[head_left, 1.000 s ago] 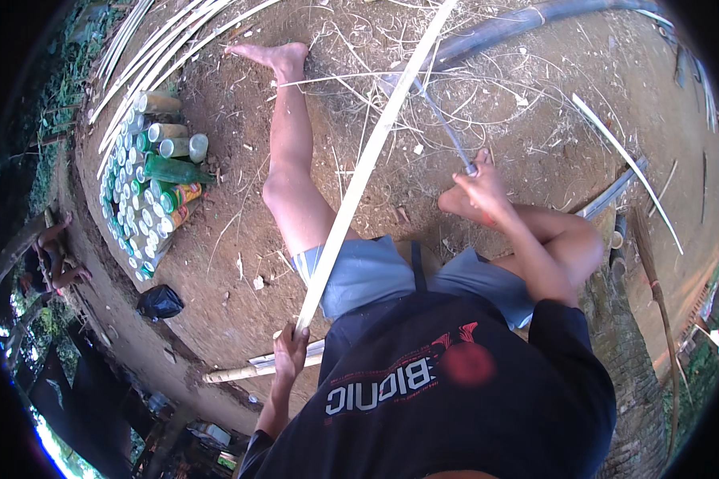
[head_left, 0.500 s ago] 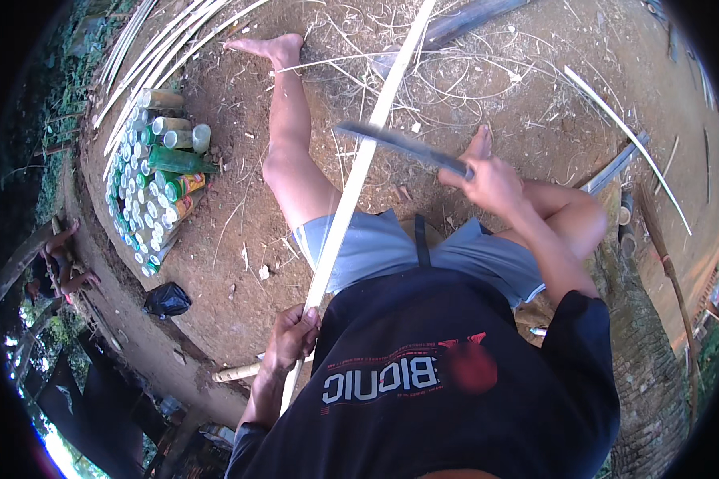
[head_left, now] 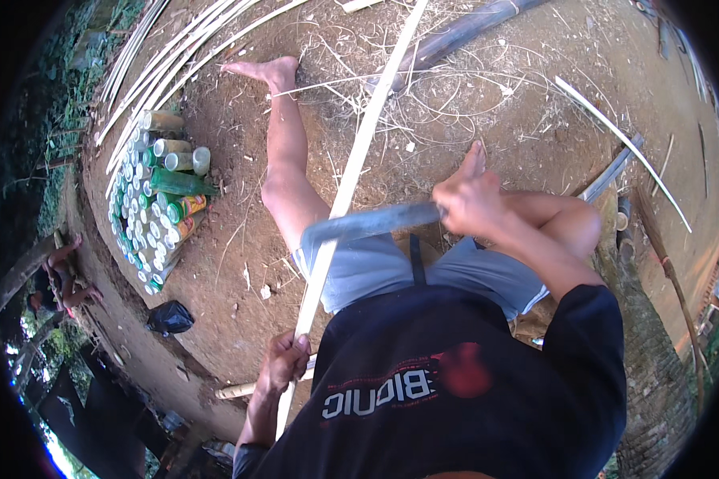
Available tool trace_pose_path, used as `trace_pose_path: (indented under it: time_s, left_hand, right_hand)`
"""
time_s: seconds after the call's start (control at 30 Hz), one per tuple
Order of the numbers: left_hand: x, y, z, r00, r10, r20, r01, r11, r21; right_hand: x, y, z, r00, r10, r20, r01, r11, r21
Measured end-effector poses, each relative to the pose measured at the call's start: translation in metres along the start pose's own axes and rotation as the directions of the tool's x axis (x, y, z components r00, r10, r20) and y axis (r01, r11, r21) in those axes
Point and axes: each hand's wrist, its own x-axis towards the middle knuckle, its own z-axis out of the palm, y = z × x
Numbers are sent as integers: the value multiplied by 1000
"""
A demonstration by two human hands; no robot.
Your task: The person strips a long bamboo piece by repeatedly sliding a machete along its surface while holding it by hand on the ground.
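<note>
The left hand (head_left: pixel 286 361) grips a long pale bamboo strip (head_left: pixel 351 180), its fingers wrapped tight around the strip's near end, low and left of the body. The strip runs far across the dirt ground (head_left: pixel 487 120) past the outstretched left leg (head_left: pixel 284 172). The right hand (head_left: pixel 471 199) holds a long knife (head_left: pixel 367 225), fingers curled shut on the handle, the blade lying leftward and meeting the strip above the lap. Stacked bottles and cans (head_left: pixel 156 199) stand at the left.
</note>
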Motion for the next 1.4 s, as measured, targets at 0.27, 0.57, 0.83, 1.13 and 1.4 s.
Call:
trace_pose_path:
  time_s: [0.27, 0.57, 0.83, 1.13, 1.4]
  left_hand:
    - [-2, 7, -8, 999, -35, -8, 35, 999, -17]
    - [-14, -20, -25, 994, -72, -82, 80, 993, 93]
    - [-21, -31, -18, 992, -121, 18, 122, 990, -73]
    - [-31, -32, -19, 986, -153, 71, 161, 980, -118]
    - [-28, -28, -30, 980, -167, 108, 180, 976, -122]
  right_hand:
    - [7, -18, -20, 996, -84, -4, 82, 981, -177]
    - [33, 34, -29, 989, 145, 37, -150, 966, 211]
    - [58, 41, 1, 933, 357, -52, -315, 875, 368]
    - [44, 58, 9, 958, 285, 14, -257, 841, 477]
    - [49, 62, -6, 955, 225, -196, -185, 962, 201]
